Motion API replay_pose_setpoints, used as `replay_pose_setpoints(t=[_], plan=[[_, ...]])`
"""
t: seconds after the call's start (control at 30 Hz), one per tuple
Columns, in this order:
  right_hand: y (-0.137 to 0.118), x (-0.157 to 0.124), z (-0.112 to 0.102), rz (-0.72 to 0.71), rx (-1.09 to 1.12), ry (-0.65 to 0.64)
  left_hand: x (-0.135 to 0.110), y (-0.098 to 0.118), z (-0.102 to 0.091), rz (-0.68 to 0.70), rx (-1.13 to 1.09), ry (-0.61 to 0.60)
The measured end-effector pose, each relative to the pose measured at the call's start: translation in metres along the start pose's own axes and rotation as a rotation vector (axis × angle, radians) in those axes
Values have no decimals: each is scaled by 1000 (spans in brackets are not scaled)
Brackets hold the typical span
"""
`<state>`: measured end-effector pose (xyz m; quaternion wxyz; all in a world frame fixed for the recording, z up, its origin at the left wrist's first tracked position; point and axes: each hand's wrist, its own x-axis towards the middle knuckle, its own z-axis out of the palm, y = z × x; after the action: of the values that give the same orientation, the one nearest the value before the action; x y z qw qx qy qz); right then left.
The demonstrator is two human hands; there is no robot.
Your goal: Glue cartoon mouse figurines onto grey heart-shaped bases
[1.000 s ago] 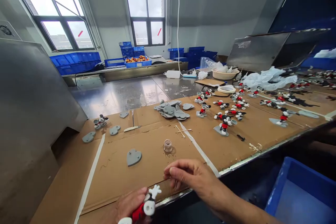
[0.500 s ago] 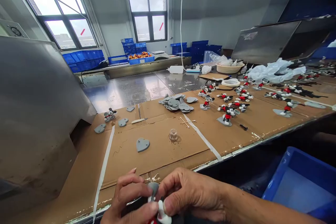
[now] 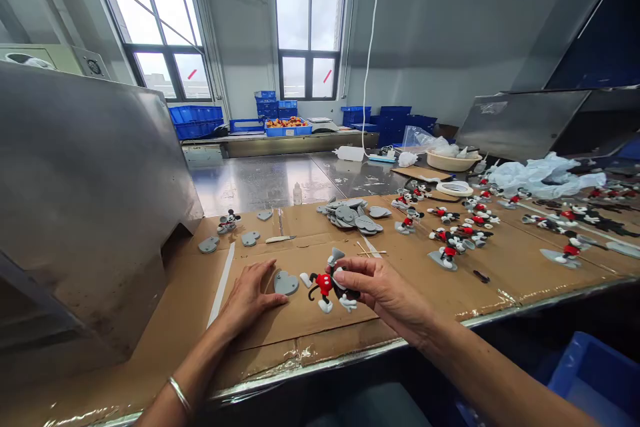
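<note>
My right hand (image 3: 373,283) pinches a mouse figurine (image 3: 325,283) by its head end. The figurine lies sideways in the air, with red shorts, white shoes and gloves, a thin black tail and a grey cone-shaped piece on it. My left hand (image 3: 253,295) rests on the cardboard, thumb and index finger apart around the left side of a grey heart-shaped base (image 3: 286,283). That base lies flat and has small holes or pegs. Whether the left fingertips touch it I cannot tell. The figurine's shoes are just right of the base.
A pile of grey heart bases (image 3: 350,215) lies behind my hands, near cotton swabs (image 3: 370,252) and a craft knife (image 3: 281,239). Several mouse figurines (image 3: 450,250) stand or lie at right. A metal housing (image 3: 95,200) borders the left; a blue bin (image 3: 595,373) is below right.
Both hands have moved from the table's near edge out over the cardboard. My left hand has let go of the figurine and reached the heart base; my right hand carries the figurine. The view has shifted.
</note>
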<state>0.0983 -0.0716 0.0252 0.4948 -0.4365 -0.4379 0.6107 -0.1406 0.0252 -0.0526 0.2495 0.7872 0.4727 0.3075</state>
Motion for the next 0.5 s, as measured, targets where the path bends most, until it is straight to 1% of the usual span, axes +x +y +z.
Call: replay_pose_setpoints(t=[0.13, 0.27, 0.37, 0.5], plan=[[-1, 5, 0, -3, 3, 47, 3, 5, 4, -5, -29, -39], [1, 11, 4, 28, 4, 73, 0, 5, 7, -26, -55, -21], [2, 13, 9, 41, -15, 91, -10, 8, 12, -55, -67, 6], [5, 13, 16, 13, -54, 95, -28, 16, 23, -80, -95, 23]])
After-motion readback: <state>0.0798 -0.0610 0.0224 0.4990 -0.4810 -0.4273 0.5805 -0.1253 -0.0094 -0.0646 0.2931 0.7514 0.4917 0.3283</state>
